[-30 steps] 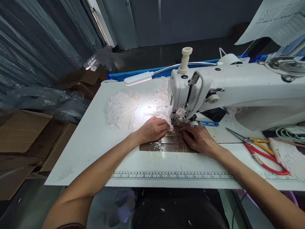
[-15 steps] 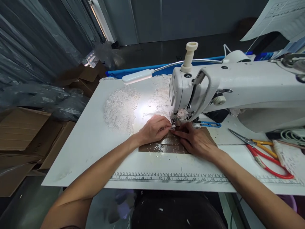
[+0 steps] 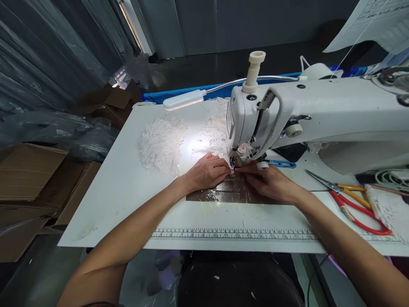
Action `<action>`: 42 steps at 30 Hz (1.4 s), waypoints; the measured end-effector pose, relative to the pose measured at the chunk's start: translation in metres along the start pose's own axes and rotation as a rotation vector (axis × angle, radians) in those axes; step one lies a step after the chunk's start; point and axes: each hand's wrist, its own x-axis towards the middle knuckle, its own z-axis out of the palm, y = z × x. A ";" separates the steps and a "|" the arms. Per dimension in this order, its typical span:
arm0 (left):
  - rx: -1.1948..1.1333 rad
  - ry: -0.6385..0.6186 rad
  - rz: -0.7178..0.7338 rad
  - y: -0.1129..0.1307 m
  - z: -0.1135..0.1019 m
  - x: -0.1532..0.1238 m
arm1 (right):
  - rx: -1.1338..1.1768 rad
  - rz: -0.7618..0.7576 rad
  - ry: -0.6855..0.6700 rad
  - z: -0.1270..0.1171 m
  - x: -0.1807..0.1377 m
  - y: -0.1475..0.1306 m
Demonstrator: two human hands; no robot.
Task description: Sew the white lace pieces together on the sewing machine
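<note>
A white sewing machine (image 3: pixel 306 115) stands on the white table (image 3: pixel 128 183). White lace fabric (image 3: pixel 166 140) spreads out behind and left of its needle. My left hand (image 3: pixel 206 171) lies on the near edge of the lace, fingers pressed together just left of the presser foot (image 3: pixel 237 162). My right hand (image 3: pixel 270 181) comes in from the right, its fingertips pinching the lace edge right at the foot. Both hands rest over a brown taped patch (image 3: pixel 223 194) on the tabletop.
Red-handled scissors (image 3: pixel 354 209) and yellow-handled ones (image 3: pixel 345 187) lie at the right beside more lace (image 3: pixel 386 209). Blue thread snips (image 3: pixel 283 163) sit by the machine. A gooseneck lamp (image 3: pixel 183 99) lights the lace. A ruler strip (image 3: pixel 236 235) runs along the front edge. Cardboard boxes (image 3: pixel 28 179) stand left.
The view shifted a little. My right hand's fingertips moved closer to the presser foot; my left hand stayed on the lace edge.
</note>
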 end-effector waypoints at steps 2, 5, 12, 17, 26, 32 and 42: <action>-0.005 0.010 0.001 -0.001 0.001 0.000 | 0.007 0.019 0.014 0.002 0.002 0.006; -0.013 0.034 0.004 -0.002 0.004 -0.002 | -0.121 0.027 0.055 0.011 0.002 0.011; -0.022 0.049 0.013 -0.004 0.008 -0.003 | -0.321 0.012 0.043 0.018 -0.001 0.007; -0.015 0.066 0.021 -0.001 0.007 -0.004 | -0.350 -0.017 0.069 0.017 0.000 0.002; 0.089 0.028 0.053 0.001 0.004 -0.001 | -0.178 0.022 0.107 0.015 -0.003 -0.001; 0.130 0.048 0.065 0.001 0.006 -0.003 | 0.041 0.105 0.143 0.011 -0.006 0.002; 0.132 0.061 0.069 0.001 0.008 -0.004 | -0.077 0.000 0.134 0.018 -0.008 0.005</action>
